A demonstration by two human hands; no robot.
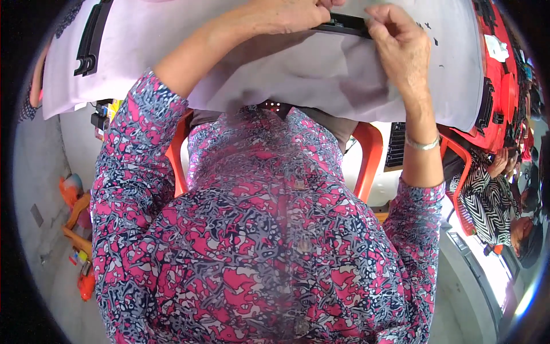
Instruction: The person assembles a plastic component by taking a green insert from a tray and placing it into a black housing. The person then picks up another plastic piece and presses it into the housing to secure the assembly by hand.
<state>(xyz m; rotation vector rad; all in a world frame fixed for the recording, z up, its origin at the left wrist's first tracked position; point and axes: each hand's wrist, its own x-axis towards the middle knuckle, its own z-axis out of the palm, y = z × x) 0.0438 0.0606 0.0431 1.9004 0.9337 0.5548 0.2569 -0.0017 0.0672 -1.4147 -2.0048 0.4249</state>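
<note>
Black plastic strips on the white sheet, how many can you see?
2: one black strip held between the left hand and right hand, another strip at the sheet's left edge. More may be hidden.

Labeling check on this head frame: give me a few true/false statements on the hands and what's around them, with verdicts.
1. Both hands hold one black plastic strip. True.
2. The right hand wears a glove. False: it is bare, with a silver bracelet on the wrist.
3. The left hand rests in the lap. False: it is up at the strip.
4. The table cover is pale cloth. True.
5. The chair is blue. False: orange-red.
</note>
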